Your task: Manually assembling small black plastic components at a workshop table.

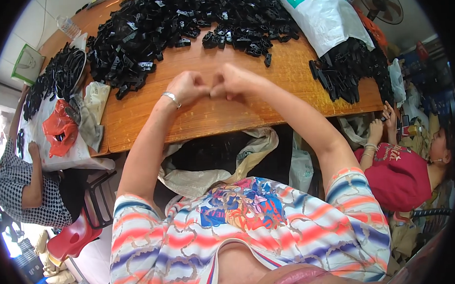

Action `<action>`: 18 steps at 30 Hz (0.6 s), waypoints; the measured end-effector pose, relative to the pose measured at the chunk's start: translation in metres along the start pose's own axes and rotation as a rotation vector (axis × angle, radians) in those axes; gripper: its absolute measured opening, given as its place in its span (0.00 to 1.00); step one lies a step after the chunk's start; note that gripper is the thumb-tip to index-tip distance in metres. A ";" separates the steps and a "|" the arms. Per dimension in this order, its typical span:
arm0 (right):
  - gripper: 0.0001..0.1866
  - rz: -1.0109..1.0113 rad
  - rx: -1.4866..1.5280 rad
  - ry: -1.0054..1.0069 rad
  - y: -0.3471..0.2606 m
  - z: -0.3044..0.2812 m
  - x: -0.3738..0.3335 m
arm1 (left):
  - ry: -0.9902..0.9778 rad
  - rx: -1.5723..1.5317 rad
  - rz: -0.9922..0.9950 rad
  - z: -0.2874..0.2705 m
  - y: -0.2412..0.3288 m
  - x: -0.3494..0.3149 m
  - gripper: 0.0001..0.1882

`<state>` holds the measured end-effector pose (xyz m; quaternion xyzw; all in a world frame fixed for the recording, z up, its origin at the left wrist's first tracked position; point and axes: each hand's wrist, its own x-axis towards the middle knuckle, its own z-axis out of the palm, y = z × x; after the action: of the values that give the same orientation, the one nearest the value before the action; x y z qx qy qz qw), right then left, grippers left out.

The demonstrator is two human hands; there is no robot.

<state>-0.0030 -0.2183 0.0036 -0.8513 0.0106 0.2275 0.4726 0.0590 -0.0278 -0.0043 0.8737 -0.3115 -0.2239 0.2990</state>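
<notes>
Your left hand [187, 86] and right hand [233, 81] are fisted, knuckles touching, over the near wooden table [211, 117]; any piece inside is hidden. The big pile of small black plastic parts [181, 22] beyond them remains unworked.

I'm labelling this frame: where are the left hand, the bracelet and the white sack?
left hand [187, 87], head view, knuckles of the fist.
bracelet [172, 98], head view, band across the wrist.
white sack [329, 21], head view, its side.

Whatever the left hand [187, 87] and right hand [233, 81] pinch together is hidden.
</notes>
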 end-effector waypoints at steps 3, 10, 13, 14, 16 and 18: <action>0.13 -0.102 -0.164 -0.195 -0.018 0.023 -0.042 | -0.234 -0.094 0.134 -0.014 -0.007 -0.014 0.13; 0.14 -0.315 -0.416 0.391 0.000 -0.028 0.014 | 0.571 0.382 0.033 -0.020 -0.020 0.059 0.22; 0.20 -0.238 -0.537 0.695 -0.015 -0.040 0.048 | 0.560 0.546 -0.036 -0.027 -0.037 0.089 0.20; 0.22 -0.094 -0.536 0.638 -0.026 -0.041 0.054 | 0.570 0.634 -0.059 -0.029 -0.046 0.094 0.19; 0.22 -0.070 -0.562 0.650 -0.019 -0.046 0.068 | 0.617 0.652 -0.009 -0.026 -0.046 0.103 0.16; 0.20 -0.050 -0.592 0.654 -0.013 -0.048 0.075 | 0.667 0.700 0.019 -0.025 -0.046 0.101 0.13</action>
<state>0.0852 -0.2353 0.0062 -0.9772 0.0736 -0.0722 0.1857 0.1636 -0.0578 -0.0375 0.9431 -0.2632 0.1897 0.0725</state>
